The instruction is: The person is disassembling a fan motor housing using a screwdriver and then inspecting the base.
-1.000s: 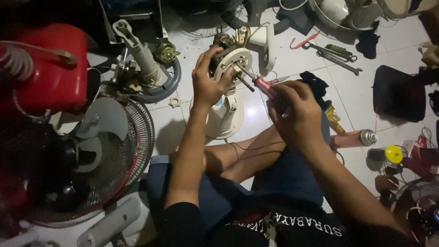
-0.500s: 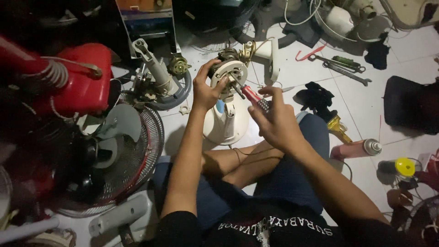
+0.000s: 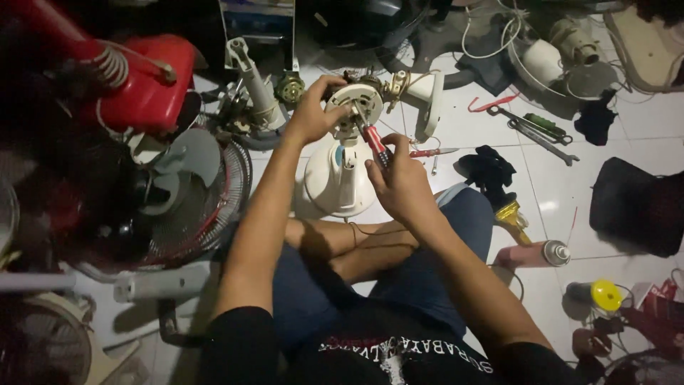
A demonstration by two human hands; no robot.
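I sit cross-legged on a white tiled floor with a white fan body (image 3: pixel 340 178) standing upright between my knees. My left hand (image 3: pixel 311 114) grips the round white motor housing (image 3: pixel 362 101) at its top. My right hand (image 3: pixel 400 180) holds a screwdriver with a red handle (image 3: pixel 373 140), its tip pointing up into the housing. A white bracket piece (image 3: pixel 427 96) with a brass-coloured part sticks out to the right of the housing.
A fan with a wire grille (image 3: pixel 185 196) and a red fan base (image 3: pixel 142 82) crowd the left. Right of me lie pliers and a wrench (image 3: pixel 538 132), a dark cloth (image 3: pixel 488 167), a spray can (image 3: pixel 534 253), a yellow-capped can (image 3: pixel 597 294) and a black bag (image 3: pixel 641 207).
The view has shifted so the fan body sits more centrally. Both hands keep their grip; the screwdriver stays at the motor housing, now angled more steeply.
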